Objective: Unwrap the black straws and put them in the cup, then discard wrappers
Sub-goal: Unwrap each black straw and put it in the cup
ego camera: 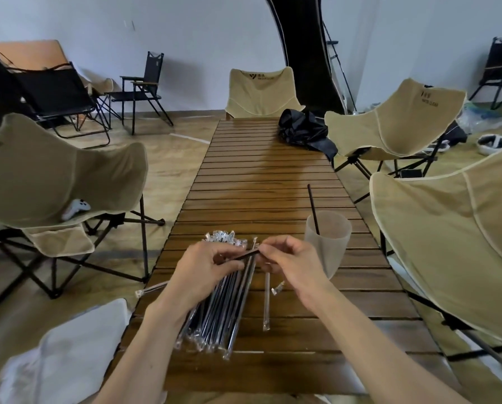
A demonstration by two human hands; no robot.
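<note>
Black straws in clear plastic sleeves [215, 310], a fanned bundle, lie on the slatted brown wooden table [273, 176] just left of the frosted translucent plastic cup [328, 237], nearer the person. Left hand [206, 272] hovers over the bundle top, fingers curled around one thin black straw [245, 255]; right hand [287, 260] pinches the same straw's other end, just left of the cup. Sleeve on that straw looks partly off; hard to tell how much. One bare black straw [313, 208] already stands tilted in the cup.

Step in hand, by my read: stripping a straw, task barely started, most of the bundle is wrapped. Next move calls for pulling the straw free of its sleeve, then carrying it right and dropping it into the cup mouth without tipping the light cup.

Empty clear wrapper [266, 298] and a small torn wrapper scrap [278, 288] lie on the slats just nearer than the cup. Another clear wrapper [152, 288] hangs at the table's left edge, well left of the cup. No bin seen.

Beyond the cup, far end of the table: crumpled black fabric bag [305, 131]. Beige folding camp chairs [395, 118] ring the table, black folding chairs [139, 88] beyond on the left, white wall behind.
</note>
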